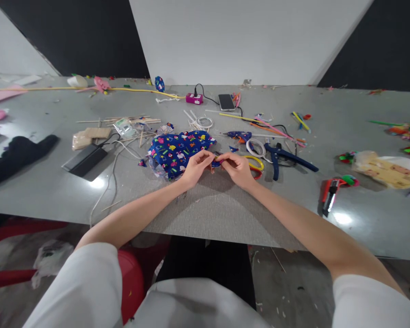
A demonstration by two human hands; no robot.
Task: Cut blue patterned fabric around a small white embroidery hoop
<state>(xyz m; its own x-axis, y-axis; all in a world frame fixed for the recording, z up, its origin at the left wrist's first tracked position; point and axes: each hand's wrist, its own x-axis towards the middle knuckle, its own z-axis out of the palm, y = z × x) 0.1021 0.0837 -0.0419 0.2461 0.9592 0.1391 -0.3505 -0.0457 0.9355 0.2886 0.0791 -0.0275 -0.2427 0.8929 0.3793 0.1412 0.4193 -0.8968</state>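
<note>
Close together over the table's front half, my left hand (196, 167) and my right hand (238, 168) pinch a small piece of dark blue patterned fabric (217, 163) between their fingertips. Most of that piece is hidden by the fingers. Just behind and beside my left hand lies a larger blue printed cloth (177, 150), bunched up on the table. Scissors with yellow and red handles (258, 165) lie partly hidden beside my right hand. Behind them are a glue gun (238, 135) and a roll of white tape (256, 148).
Dark blue pliers (289, 157) and a red box cutter (330, 196) lie to the right. A phone (226, 102) and a purple power adapter (194, 98) sit at the back. Thin wooden sticks (133, 120) and a black box (88, 160) with a cable lie left.
</note>
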